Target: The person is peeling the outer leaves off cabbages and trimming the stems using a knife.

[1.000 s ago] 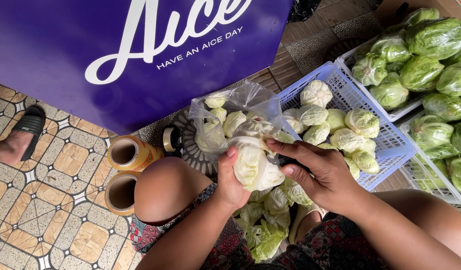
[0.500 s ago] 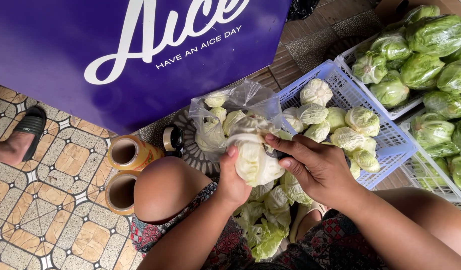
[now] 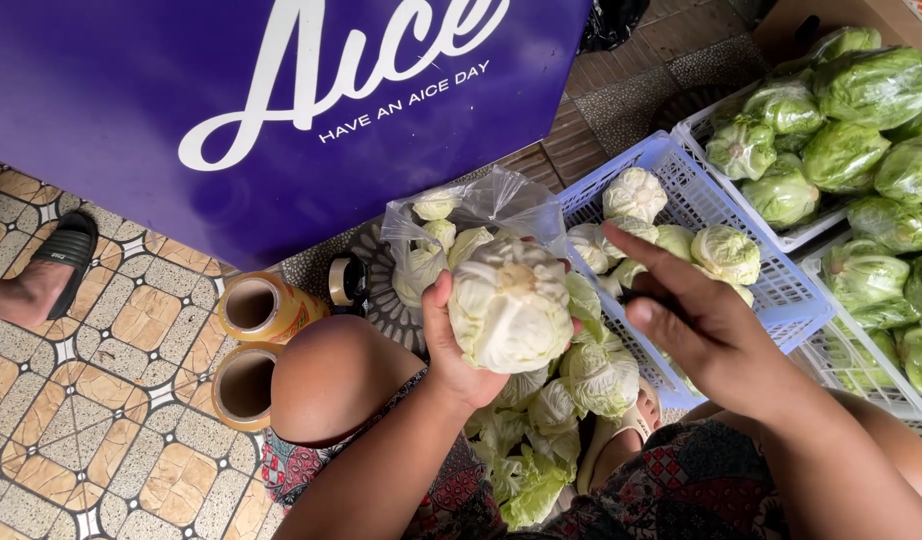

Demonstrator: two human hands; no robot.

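Cabbage (image 3: 511, 310) before plastic bag (image 3: 481, 215), beside basket (image 3: 781, 295).

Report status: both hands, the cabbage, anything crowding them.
Left hand grips trimmed cabbage, stem end up. Right hand open beside it, not touching. Clear bag of cabbages just behind; leaf trimmings below.

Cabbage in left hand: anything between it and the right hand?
Nothing visible. The left hand holds the trimmed cabbage up, stem end toward the camera. The right hand sits just to its right, fingers extended, with only open air between; below that gap lie loose cabbage leaves and the blue crate.
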